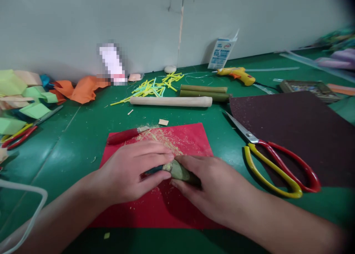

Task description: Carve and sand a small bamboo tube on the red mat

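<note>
Paper scraps (24, 94) lie far left on the green table (69, 150). Near the middle, on a red sheet (177, 206), the left hand (130, 174) and right hand (219, 191) both grip a green stick (180, 170). Scissors (277, 161) rest right. A grey wall (138, 20) stands behind.

Left hand (133, 170) and right hand (215, 189) curled, fingertips meeting, forearms converging.

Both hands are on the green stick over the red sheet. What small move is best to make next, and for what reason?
Probably another short stroke along the green stick, kept over the red sheet. The right hand grips the stick and the left hand presses a dark tool against its pale, scraped end. Shavings lie only on the sheet, so working there likely keeps the green table clean.
</note>
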The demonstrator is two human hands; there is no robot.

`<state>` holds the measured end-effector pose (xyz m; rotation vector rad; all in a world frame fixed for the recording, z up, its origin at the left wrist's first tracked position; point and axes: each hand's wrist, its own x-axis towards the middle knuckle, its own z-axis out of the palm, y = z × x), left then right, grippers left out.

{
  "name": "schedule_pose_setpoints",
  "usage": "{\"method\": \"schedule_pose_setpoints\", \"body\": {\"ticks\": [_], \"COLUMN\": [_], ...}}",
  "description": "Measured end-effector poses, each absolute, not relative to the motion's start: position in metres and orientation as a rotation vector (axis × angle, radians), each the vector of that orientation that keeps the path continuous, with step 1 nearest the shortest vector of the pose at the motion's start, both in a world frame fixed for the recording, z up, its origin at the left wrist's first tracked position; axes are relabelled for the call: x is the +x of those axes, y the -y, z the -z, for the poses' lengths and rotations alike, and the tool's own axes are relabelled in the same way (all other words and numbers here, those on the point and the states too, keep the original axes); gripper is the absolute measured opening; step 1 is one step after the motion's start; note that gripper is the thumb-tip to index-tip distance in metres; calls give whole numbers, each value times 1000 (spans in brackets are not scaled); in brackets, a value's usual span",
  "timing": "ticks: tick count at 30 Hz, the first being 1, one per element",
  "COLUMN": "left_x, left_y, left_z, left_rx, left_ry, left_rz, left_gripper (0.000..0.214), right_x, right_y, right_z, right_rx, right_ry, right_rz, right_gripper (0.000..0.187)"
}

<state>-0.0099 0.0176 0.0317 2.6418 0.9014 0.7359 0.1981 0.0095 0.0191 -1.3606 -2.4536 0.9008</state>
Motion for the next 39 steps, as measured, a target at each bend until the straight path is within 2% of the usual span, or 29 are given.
{"method": "schedule_pose_setpoints", "body": {"ticks": [5, 8, 10, 18, 20, 25, 28, 33, 39], "left_x": [-9, -8, -8, -10, -11, -17, -19, -21, -20], "left_y": [-21, -21, -19, -18, -18, -17, -20, -25, -25], "left_z": [-31, -32, -32, -36, -38, -38, -33, -22, -13], "left_rx": [2459, 2402, 2431, 2573, 2609, 2592, 2622, 2678, 2652], "left_ry": [-1040, -1077, -1037, -755, -721, -959, -1049, -944, -896], "left_rz": [-696, -724, -756, -736, -758, -901, -867, -751, -701], "left_gripper": [23, 22, 21, 24, 24, 23, 23, 24, 21], "right_x": [198, 197, 197, 201, 201, 199, 198, 197, 199], "right_y": [-9, -10, -10, -9, -9, -15, -17, -19, -25], "right_z": [-14, -14, -16, -23, -23, -18, -13, -7, -5], "right_rx": [-1256, -1210, -1229, -1331, -1320, -1249, -1241, -1269, -1179], "right_ry": [2676, 2680, 2650, 2325, 2295, 2463, 2562, 2565, 2568], "right_rz": [-369, -262, -390, -1260, -1327, -779, -564, -455, -387], "right_gripper": [25, 26, 26, 16, 16, 23, 29, 31, 16]}}
